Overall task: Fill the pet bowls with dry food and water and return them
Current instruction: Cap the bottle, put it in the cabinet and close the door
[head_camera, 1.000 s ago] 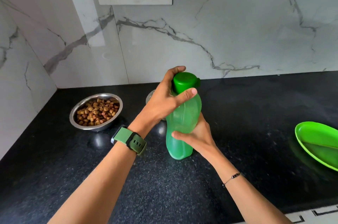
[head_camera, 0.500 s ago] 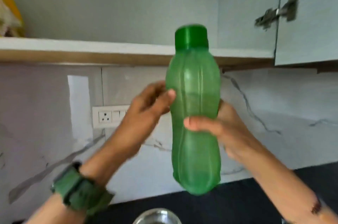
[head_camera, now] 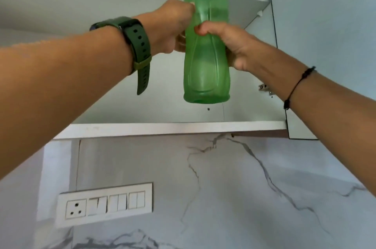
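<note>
In the head view, a translucent green plastic bottle with a darker green cap (head_camera: 206, 45) stands upright in the air at about twelve o'clock, in front of the open white wall cupboard (head_camera: 168, 127). The left hand (head_camera: 173, 27) at ten o'clock and the right hand (head_camera: 230, 45) at two o'clock each curl their fingers round its middle. The bowls are out of view; judging by the raised bottle, the water step looks finished and the bottle is being shelved, which calls for lifting its base over the cupboard's lower shelf edge and setting it down upright.
</note>
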{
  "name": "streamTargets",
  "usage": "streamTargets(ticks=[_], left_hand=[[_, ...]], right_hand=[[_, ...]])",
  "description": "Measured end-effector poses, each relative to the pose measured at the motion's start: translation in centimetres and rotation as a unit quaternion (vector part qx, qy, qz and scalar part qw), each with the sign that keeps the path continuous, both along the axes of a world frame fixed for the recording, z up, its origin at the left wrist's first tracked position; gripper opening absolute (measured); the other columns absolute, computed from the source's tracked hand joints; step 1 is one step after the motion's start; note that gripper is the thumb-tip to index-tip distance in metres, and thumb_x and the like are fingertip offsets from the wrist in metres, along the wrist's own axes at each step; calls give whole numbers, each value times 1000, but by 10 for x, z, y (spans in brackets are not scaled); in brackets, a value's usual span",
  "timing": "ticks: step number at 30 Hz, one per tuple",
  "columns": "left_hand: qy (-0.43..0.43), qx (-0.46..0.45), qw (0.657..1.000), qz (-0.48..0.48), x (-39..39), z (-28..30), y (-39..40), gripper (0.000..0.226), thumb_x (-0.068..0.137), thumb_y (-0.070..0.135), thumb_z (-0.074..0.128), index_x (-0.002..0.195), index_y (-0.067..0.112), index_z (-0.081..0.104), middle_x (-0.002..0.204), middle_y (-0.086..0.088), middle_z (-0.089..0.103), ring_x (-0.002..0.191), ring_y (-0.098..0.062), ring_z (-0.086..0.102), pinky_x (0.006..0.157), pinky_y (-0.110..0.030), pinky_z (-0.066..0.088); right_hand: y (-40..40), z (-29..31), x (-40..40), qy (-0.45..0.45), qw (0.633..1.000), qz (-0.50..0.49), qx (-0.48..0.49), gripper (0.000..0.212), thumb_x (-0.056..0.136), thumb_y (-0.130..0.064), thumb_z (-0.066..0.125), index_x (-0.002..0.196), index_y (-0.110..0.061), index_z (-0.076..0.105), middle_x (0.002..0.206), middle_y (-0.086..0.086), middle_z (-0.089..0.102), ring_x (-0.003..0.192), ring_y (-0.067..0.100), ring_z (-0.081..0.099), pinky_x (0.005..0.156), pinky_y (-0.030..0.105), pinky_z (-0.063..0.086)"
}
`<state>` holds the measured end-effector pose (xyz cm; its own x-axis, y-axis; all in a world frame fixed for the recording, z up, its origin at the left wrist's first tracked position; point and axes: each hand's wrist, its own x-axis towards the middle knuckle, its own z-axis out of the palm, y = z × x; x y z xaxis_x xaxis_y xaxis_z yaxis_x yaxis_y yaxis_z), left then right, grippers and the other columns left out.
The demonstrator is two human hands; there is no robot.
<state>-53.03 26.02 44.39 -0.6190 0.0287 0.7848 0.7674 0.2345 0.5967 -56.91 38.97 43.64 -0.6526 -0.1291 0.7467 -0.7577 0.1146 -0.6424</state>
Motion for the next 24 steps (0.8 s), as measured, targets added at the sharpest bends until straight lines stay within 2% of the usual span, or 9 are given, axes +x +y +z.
streamTargets(ticks=[2, 4, 7, 9, 11, 16, 20, 22, 24], left_hand=[[-29, 7, 1000, -1, -18, 2, 8, 26, 101, 23, 37, 87, 9, 54, 85, -9, 63, 71, -21, 65, 44, -25, 51], [-58, 4, 998, -6, -44, 1, 16, 22, 101, 23, 40, 90, 7, 52, 87, -9, 61, 71, -22, 63, 39, -24, 49], [-101, 23, 995, -7, -86, -4, 28, 20, 98, 21, 46, 102, 2, 51, 101, -14, 61, 77, -25, 62, 46, -32, 50], [-125, 45, 991, -12, -111, -6, 35, 29, 97, 20, 49, 117, 0, 49, 112, -17, 60, 85, -28, 62, 51, -34, 51], [-133, 67, 989, -8, -132, -5, 41, 32, 96, 19, 51, 122, 1, 48, 116, -18, 59, 91, -30, 63, 52, -35, 52], [-139, 76, 987, 14, -171, -8, 56, 32, 94, 15, 54, 121, 1, 45, 114, -17, 58, 96, -33, 63, 51, -35, 53], [-130, 50, 990, 36, -186, -5, 68, 19, 93, 9, 54, 107, 6, 42, 97, -13, 54, 92, -31, 60, 52, -32, 51], [-129, 33, 990, 47, -197, -5, 74, 15, 93, 6, 54, 102, 7, 42, 96, -13, 54, 94, -31, 60, 63, -35, 55], [-120, 9, 990, 75, -211, -7, 79, 12, 91, 3, 54, 102, 4, 47, 105, -14, 59, 98, -31, 62, 80, -39, 56]], right_hand=[[5, -1, -20, -13, 1000, -22, 2, 52, 68, -25, 76, 116, -12, 60, 102, 6, 73, 90, 22, 71, 78, 40, 58], [11, -7, -41, -22, 999, -45, 15, 50, 69, -25, 77, 115, -13, 60, 99, 4, 73, 86, 19, 71, 67, 30, 58], [21, -16, -72, -40, 996, -67, 36, 46, 69, -24, 78, 110, -14, 60, 93, 2, 72, 77, 13, 69, 48, 18, 51], [27, -18, -92, -50, 995, -79, 40, 44, 69, -22, 78, 108, -13, 60, 91, 3, 71, 75, 13, 68, 47, 17, 50], [32, -17, -112, -64, 993, -86, 46, 46, 68, -21, 79, 109, -12, 60, 93, 6, 71, 78, 16, 69, 52, 22, 52], [43, -12, -148, -136, 984, -70, 89, 49, 74, -22, 77, 118, -11, 58, 105, 10, 69, 92, 23, 68, 73, 37, 56], [57, -7, -163, -210, 969, -53, 120, 61, 74, -24, 76, 127, -10, 51, 120, 14, 62, 108, 33, 61, 95, 58, 45], [63, -5, -172, -231, 962, -67, 133, 78, 65, -28, 80, 133, -10, 46, 128, 15, 57, 114, 37, 56, 98, 64, 39], [69, -4, -179, -239, 955, -96, 150, 87, 67, -33, 79, 139, -8, 38, 138, 16, 47, 122, 41, 49, 100, 64, 36]])
